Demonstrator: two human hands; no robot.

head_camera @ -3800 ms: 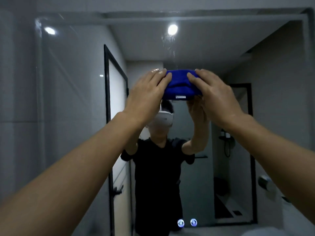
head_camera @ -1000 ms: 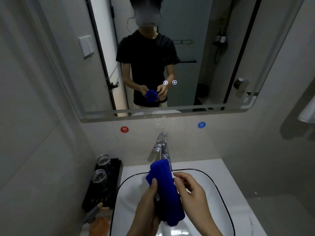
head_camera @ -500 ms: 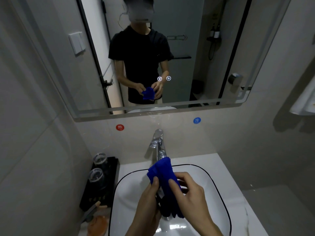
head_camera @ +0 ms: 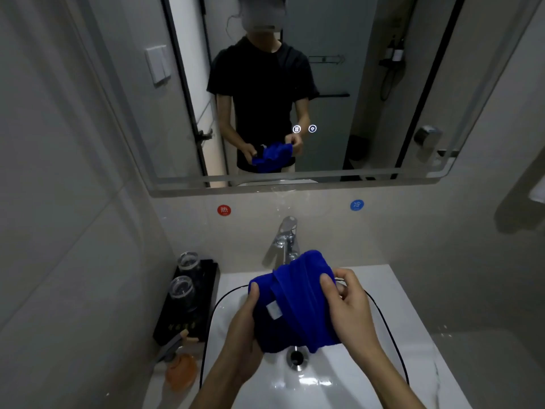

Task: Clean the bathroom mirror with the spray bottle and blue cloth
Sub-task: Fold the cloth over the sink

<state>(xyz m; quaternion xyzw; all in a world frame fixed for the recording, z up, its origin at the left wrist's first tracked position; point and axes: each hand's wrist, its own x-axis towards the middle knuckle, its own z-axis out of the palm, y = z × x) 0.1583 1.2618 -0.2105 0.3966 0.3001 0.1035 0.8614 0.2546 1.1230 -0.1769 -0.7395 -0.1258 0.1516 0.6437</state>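
Observation:
Both my hands hold the blue cloth [head_camera: 298,299] over the white sink [head_camera: 339,388]. My left hand [head_camera: 246,329] grips its left edge with the thumb on top. My right hand [head_camera: 346,308] pinches the right edge, so the cloth is spread between them with a white label showing. The bathroom mirror [head_camera: 339,84] hangs on the wall above and reflects me holding the cloth. An orange spray bottle [head_camera: 180,369] with a grey trigger stands at the sink's left, partly in shadow.
A chrome tap [head_camera: 284,240] rises just behind the cloth. A black tray [head_camera: 206,278] with two upturned glasses sits to the left by the wall. Red and blue stickers mark the tiles under the mirror. A white towel [head_camera: 538,190] hangs at the far right.
I brought the cloth down from high on the mirror to above the sink. Over the last second my hands moved apart and opened the bunched cloth out wider.

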